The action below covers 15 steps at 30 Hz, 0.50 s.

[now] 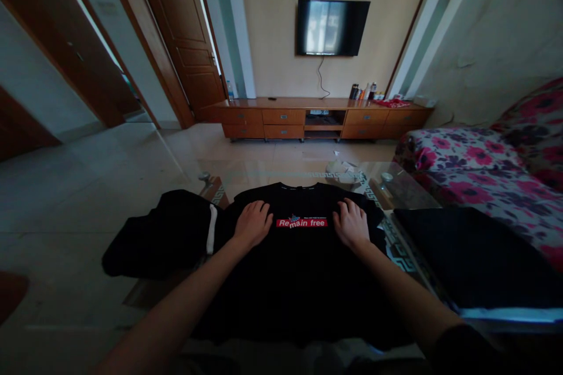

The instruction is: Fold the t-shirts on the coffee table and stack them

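A black T-shirt (299, 281) lies spread on the glass table, its collar at the far end and a red "Remain free" print across the chest. My left hand (254, 224) rests on the shirt to the left of the print, fingers extended over the cloth. To the right of the print, my right hand (351, 222) lies on the fabric, fingers slightly bent and apart. Neither hand grips anything that I can see. Left of the shirt is a bunched black garment (162, 237) with a white strip. A flat, dark folded cloth (475, 252) lies at the right.
The glass coffee table (404, 184) has a patterned border. Beyond it, a wooden TV cabinet (281, 117) holds several bottles at its right end, under a wall television (333, 28). A floral sofa (475, 149) stands at the right, close to the table.
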Motion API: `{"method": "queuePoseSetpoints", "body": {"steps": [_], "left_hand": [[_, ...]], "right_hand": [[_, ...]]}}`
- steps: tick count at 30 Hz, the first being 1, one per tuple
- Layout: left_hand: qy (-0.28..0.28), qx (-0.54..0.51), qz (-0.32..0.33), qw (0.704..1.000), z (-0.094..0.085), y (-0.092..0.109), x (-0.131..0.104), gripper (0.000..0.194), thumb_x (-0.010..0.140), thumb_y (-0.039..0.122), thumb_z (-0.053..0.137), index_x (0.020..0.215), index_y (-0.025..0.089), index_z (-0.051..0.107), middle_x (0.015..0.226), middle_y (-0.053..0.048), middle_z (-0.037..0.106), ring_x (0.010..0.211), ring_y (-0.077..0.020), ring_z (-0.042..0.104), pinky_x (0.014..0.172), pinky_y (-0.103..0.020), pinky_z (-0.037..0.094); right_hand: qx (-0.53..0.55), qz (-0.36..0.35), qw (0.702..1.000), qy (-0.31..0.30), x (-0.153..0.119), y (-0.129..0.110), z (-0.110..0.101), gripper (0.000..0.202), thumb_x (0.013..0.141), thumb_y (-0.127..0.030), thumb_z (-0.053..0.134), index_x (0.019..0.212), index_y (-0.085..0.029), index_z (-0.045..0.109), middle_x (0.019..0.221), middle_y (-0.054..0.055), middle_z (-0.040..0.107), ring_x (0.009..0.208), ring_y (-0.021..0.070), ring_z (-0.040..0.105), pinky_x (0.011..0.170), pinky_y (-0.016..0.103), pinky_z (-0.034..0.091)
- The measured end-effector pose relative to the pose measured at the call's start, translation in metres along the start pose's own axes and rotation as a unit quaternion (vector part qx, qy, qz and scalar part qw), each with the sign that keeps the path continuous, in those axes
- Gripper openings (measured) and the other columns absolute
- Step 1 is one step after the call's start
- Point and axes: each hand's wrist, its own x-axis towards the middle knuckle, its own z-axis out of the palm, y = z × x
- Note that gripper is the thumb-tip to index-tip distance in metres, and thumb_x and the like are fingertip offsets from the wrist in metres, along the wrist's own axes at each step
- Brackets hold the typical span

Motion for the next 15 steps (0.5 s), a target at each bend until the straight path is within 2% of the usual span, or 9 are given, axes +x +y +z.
{"method": "queuePoseSetpoints", "body": {"steps": [4,7,11,15], "left_hand": [[-0.011,-0.004,-0.001,1.000,-0.020,0.017,-0.036,0.034,0.099,0.034,0.046,0.126,0.019,0.060,0.129,-0.014,0.059,0.121,-0.0282,0.054,0.111,-0.042,0.035],[0.007,0.007,-0.038,0.999,-0.037,0.026,-0.060,0.033,0.095,0.032,0.051,0.125,0.021,0.060,0.128,-0.014,0.059,0.122,-0.0290,0.054,0.109,-0.043,0.037],[0.070,0.021,-0.185,0.980,-0.057,0.017,-0.086,0.034,0.093,0.033,0.052,0.124,0.020,0.058,0.125,-0.017,0.058,0.118,-0.0333,0.053,0.096,-0.046,0.044],[0.116,0.011,-0.331,0.936,-0.062,-0.014,-0.102,0.040,0.091,0.038,0.054,0.125,0.017,0.056,0.125,-0.020,0.058,0.116,-0.0360,0.055,0.089,-0.045,0.047]], "right_hand": [[0.005,0.003,1.000,-0.030,-0.042,-0.012,-0.014,0.048,0.102,-0.040,0.035,0.142,-0.018,0.049,0.157,0.015,0.037,0.145,0.0295,0.030,0.116,0.046,0.023],[0.016,0.004,0.998,-0.053,-0.073,-0.023,-0.027,0.050,0.102,-0.043,0.035,0.143,-0.019,0.049,0.160,0.015,0.034,0.147,0.0296,0.028,0.117,0.046,0.023],[0.028,0.012,0.994,-0.104,-0.104,-0.030,-0.045,0.054,0.101,-0.048,0.038,0.145,-0.019,0.049,0.162,0.015,0.032,0.149,0.0313,0.026,0.116,0.048,0.026],[0.044,0.025,0.990,-0.130,-0.118,-0.033,-0.056,0.053,0.101,-0.048,0.037,0.143,-0.020,0.051,0.161,0.014,0.033,0.149,0.0320,0.027,0.114,0.050,0.030]]}}
